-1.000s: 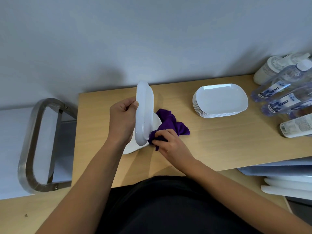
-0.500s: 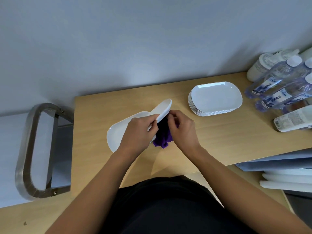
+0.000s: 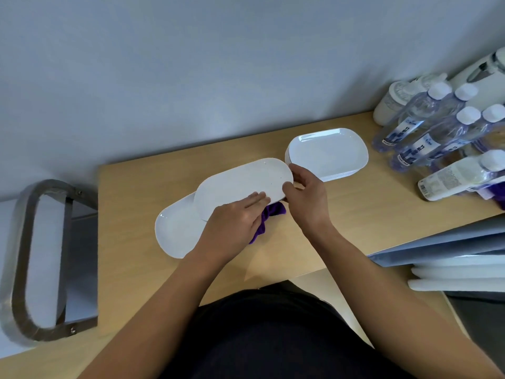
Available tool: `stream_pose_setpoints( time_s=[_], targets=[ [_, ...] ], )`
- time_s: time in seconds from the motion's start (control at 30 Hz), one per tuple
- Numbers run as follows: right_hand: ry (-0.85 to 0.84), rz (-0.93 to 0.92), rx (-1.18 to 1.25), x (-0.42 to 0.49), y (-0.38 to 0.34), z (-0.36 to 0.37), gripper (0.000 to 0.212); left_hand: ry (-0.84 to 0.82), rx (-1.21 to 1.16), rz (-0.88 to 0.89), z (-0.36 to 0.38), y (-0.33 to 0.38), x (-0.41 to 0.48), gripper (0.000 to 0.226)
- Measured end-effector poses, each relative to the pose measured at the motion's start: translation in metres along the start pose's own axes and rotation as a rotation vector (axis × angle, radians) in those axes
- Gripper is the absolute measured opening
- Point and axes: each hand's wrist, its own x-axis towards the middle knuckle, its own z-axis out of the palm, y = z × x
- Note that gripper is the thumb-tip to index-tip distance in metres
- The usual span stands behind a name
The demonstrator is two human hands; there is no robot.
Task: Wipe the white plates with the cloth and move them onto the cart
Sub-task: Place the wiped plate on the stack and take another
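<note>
**Early going: one plate in hand, none seen on the cart**

The wiping looks to be in its early part. An oval white plate (image 3: 243, 184) is held just above the pale wooden table (image 3: 131, 187) with its underside up, overlapping a second white plate (image 3: 176, 231) that lies flat on the table to its left. The crumpled purple cloth (image 3: 269, 214) sits beneath the near edge of the held plate, partly under the left hand (image 3: 236, 222).

That hand's fingers lie straight across the plate's back. Its thumb is hidden below, so I cannot tell whether it pinches the plate or the cloth, or only steadies them. The right hand (image 3: 306, 195) grasps the plate's right end, fingers curled round the rim.

Behind the right hand, a stack of white rectangular plates (image 3: 328, 153) waits on the table, apparently untouched. The steel-framed cart (image 3: 15, 269) stands off the table's left end, well apart from the hands, and no plate shows on the part of it in view.

By my reading, the underside of this plate is about to be wiped or has just been turned up for it. Left to do: finish this plate, carry it left to the cart, then deal with the flat plate and the whole stack. Most of the job remains.
</note>
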Motion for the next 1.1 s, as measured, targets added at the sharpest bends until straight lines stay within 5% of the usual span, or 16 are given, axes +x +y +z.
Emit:
stream_pose_setpoints(
  time_s=[0.1, 0.3, 0.4, 0.8, 1.1],
  targets=[
    [0.029, -0.007, 0.019, -0.007, -0.002, 0.003, 0.05, 0.022, -0.111, -0.117, -0.002, -0.007, -0.009, 0.03],
    [0.093, 0.014, 0.095, -0.018, 0.002, 0.003, 0.056, 0.324, -0.21, -0.504, -0.027, -0.03, -0.026, 0.032],
    [0.123, 0.011, 0.134, -0.026, 0.002, 0.003, 0.055, 0.289, -0.207, -0.671, -0.036, -0.043, -0.03, 0.038],
    [0.183, 0.022, 0.16, -0.018, 0.013, -0.015, 0.054, 0.279, -0.375, -0.697, -0.023, -0.033, -0.013, 0.036],
    [0.213, -0.015, -0.076, 0.064, 0.036, -0.096, 0.052, 0.275, -0.412, -0.793, 0.027, 0.01, 0.074, 0.037]
  ],
)
